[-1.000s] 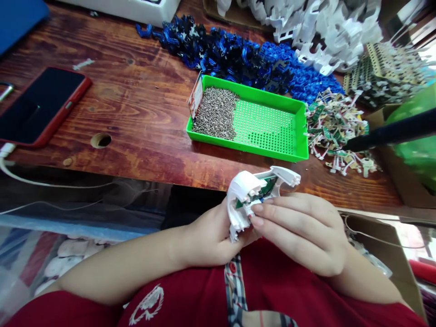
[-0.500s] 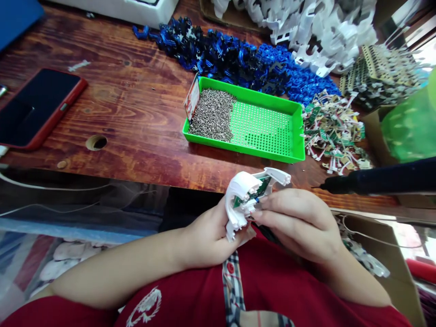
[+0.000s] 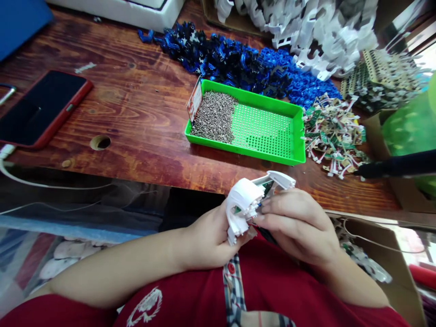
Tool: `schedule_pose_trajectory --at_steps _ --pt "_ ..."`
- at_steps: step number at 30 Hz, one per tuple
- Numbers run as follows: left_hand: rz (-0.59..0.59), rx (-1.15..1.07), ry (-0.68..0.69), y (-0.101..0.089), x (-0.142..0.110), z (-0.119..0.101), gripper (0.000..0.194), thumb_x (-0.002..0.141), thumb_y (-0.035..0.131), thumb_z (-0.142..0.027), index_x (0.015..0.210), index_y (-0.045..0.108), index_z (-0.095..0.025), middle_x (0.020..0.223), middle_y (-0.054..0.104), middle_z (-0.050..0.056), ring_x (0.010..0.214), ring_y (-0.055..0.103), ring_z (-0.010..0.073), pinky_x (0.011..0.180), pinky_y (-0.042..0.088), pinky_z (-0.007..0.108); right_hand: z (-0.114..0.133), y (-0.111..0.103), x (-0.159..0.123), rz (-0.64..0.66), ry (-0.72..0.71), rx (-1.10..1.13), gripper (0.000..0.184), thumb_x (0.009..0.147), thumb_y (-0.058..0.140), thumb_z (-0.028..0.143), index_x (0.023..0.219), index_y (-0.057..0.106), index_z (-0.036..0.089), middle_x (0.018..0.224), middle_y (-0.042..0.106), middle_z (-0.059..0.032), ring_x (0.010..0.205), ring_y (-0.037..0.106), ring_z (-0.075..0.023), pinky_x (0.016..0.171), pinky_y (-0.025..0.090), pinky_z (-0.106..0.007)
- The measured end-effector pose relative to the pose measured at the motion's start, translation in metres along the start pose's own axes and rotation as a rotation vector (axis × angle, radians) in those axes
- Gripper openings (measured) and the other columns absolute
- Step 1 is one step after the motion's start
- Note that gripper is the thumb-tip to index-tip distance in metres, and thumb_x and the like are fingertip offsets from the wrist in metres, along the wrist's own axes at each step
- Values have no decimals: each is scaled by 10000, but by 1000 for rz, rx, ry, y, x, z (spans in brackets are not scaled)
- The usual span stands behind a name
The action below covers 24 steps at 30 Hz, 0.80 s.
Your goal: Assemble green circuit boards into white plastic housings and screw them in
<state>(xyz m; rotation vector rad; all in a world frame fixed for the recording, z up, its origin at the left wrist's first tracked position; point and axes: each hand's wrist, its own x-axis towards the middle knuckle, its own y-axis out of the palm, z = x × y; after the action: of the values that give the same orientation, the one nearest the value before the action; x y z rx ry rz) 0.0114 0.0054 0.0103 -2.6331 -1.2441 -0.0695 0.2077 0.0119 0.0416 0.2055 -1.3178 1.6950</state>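
Observation:
My left hand [image 3: 211,236] is wrapped round a curved white plastic housing [image 3: 245,193], held in front of my red shirt just off the table's front edge. Inside the housing a green circuit board [image 3: 268,186] shows in part. My right hand [image 3: 299,222] is closed, its fingertips pinched together at the housing's opening. Close to those fingertips are a small white toothed part and a bit of blue. What the right fingers grip is hidden behind them.
Beyond the hands, a green tray [image 3: 245,159] holds small metal screws [image 3: 216,116]. Behind it lie blue and black parts [image 3: 231,59] and white housings [image 3: 316,32]. Wired circuit boards [image 3: 335,131] lie to the right, near a dark screwdriver-like tool [image 3: 402,164]. A phone [image 3: 41,106] rests left.
The housing has turned slightly in my hands, so less of the green board shows. My right fingers sit further over the opening. The dark tool's tip appears further right.

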Motion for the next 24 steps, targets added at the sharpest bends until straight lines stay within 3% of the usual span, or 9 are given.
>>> schedule_pose_trajectory --at_steps 7,12,15,21,24 --pt "-12 15 6 -2 1 -2 424 776 527 -97 1193 471 -145 1172 586 137 1061 567 251 969 430 400 5 2 1 -15 35 -58 287 752 585 40 1022 616 132 979 607 -51 944 590 -129 848 509 -268" --pt "-22 41 26 -1 -3 0 250 736 527 -67 966 529 -163 930 617 94 890 595 229 854 488 364 11 -2 4 23 68 -79 277 771 545 15 1022 601 118 988 594 -59 1000 566 -135 913 477 -260" --pt "-9 54 56 -1 -6 1 272 710 518 -36 939 508 -183 859 599 60 835 594 209 826 492 350 12 -4 7 52 59 -63 253 780 531 15 1002 590 121 940 592 -57 946 572 -125 851 489 -244" --pt "11 121 24 -4 -6 -2 358 705 522 -38 1028 499 -192 1123 595 101 1068 563 249 893 475 335 10 2 1 31 118 19 274 757 544 -13 993 577 121 933 592 -63 893 567 -119 784 490 -235" --pt "54 190 14 -6 -3 -4 480 721 511 -44 1182 447 -164 1284 528 135 1157 526 259 928 466 332 5 5 -4 -6 131 43 300 746 553 -20 1000 577 138 935 593 -54 883 570 -112 786 488 -230"
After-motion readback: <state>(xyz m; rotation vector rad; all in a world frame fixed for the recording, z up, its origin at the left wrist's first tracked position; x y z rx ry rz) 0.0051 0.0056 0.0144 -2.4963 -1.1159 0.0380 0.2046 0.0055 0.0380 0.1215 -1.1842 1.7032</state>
